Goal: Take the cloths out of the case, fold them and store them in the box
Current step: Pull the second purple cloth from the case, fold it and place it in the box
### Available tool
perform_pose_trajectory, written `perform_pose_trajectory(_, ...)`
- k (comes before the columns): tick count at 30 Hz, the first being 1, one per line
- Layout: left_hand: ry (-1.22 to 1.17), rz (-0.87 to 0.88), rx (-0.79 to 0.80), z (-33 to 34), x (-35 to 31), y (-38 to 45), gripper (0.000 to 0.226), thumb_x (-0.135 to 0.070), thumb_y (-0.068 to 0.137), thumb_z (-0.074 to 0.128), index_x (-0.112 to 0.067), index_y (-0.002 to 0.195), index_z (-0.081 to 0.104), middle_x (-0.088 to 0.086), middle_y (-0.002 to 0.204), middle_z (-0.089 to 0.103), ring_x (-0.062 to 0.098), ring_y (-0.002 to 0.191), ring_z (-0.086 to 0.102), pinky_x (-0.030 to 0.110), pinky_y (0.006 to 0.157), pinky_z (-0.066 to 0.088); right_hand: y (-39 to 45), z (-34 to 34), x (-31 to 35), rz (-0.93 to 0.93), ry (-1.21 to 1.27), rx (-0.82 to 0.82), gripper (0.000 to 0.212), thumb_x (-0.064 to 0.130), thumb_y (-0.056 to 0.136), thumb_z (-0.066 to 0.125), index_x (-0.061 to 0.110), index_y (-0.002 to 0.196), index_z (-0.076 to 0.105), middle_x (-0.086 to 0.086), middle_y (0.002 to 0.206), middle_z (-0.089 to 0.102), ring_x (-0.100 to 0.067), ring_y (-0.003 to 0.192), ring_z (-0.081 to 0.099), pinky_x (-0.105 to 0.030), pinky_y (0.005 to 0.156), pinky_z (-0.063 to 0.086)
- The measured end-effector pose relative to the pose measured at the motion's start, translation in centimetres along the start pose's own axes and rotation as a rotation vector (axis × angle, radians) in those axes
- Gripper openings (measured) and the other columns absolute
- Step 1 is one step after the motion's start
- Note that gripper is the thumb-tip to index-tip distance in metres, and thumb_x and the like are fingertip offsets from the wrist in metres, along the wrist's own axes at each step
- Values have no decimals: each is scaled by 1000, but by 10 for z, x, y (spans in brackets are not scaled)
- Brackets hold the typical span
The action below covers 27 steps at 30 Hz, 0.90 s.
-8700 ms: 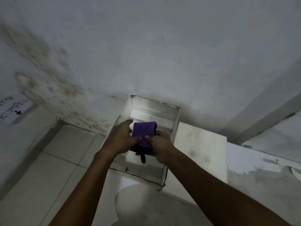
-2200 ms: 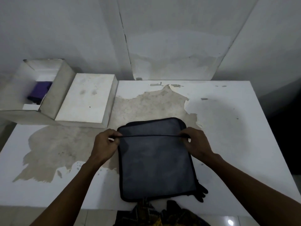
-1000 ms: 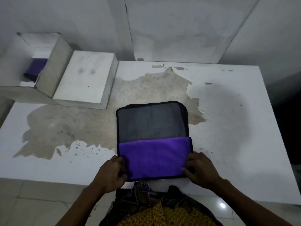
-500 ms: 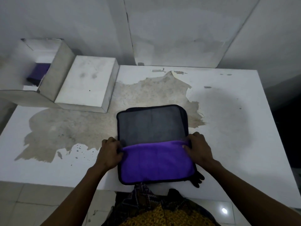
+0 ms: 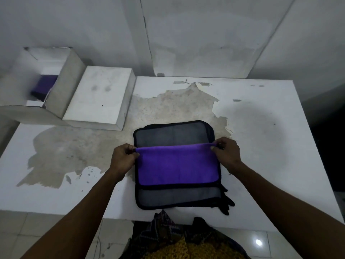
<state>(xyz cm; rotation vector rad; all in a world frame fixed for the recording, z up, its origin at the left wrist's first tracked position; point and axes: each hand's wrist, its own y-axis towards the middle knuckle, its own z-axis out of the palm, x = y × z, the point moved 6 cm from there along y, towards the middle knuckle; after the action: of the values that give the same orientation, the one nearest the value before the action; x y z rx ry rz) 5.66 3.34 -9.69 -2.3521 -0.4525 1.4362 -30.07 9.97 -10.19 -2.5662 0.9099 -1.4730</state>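
A flat black case with grey mesh panels (image 5: 173, 133) lies at the table's near edge. A purple cloth (image 5: 177, 165) is stretched across its middle. My left hand (image 5: 124, 156) pinches the cloth's far left corner and my right hand (image 5: 226, 151) pinches the far right corner, holding that edge taut just above the case. An open white box (image 5: 61, 86) stands at the far left, and a folded purple cloth (image 5: 44, 86) lies inside it.
The box's white lid (image 5: 100, 96) lies flat just right of the box. The white table (image 5: 261, 146) has a large worn brown patch left of the case. A wall rises right behind the table. Tiled floor shows below the near edge.
My hands have moved away from me, carrying the cloth's held edge toward the case's far side. The cloth now sits over the case's middle, and grey mesh shows below it.
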Motion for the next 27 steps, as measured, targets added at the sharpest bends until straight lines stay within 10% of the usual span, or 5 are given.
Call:
perform_pose_trajectory(9, 1, 81, -30, -6, 7, -6, 28, 11, 76, 68, -16, 71, 68, 3, 75, 67, 15, 71, 62, 23, 64, 49, -7, -8, -10, 24, 134, 84, 26, -11, 76, 68, 5, 96, 73, -13, 93, 72, -27, 91, 68, -38, 84, 56)
perform_pose_trajectory(16, 60, 238, 72, -24, 22, -35, 27, 16, 69, 73, -11, 72, 71, 7, 85, 66, 19, 79, 64, 25, 65, 50, -42, -23, -12, -212, 77, 131, 34, -20, 69, 66, 14, 71, 67, -7, 83, 70, -20, 84, 67, -16, 66, 54)
perform_pose_trajectory(27, 374, 309, 83, -14, 53, -50, 24, 6, 64, 82, -15, 74, 77, 2, 92, 58, 18, 85, 59, 9, 67, 41, -84, -12, -38, -439, -312, 166, 25, -18, 67, 65, 7, 70, 67, -10, 96, 59, -26, 90, 58, -25, 70, 46)
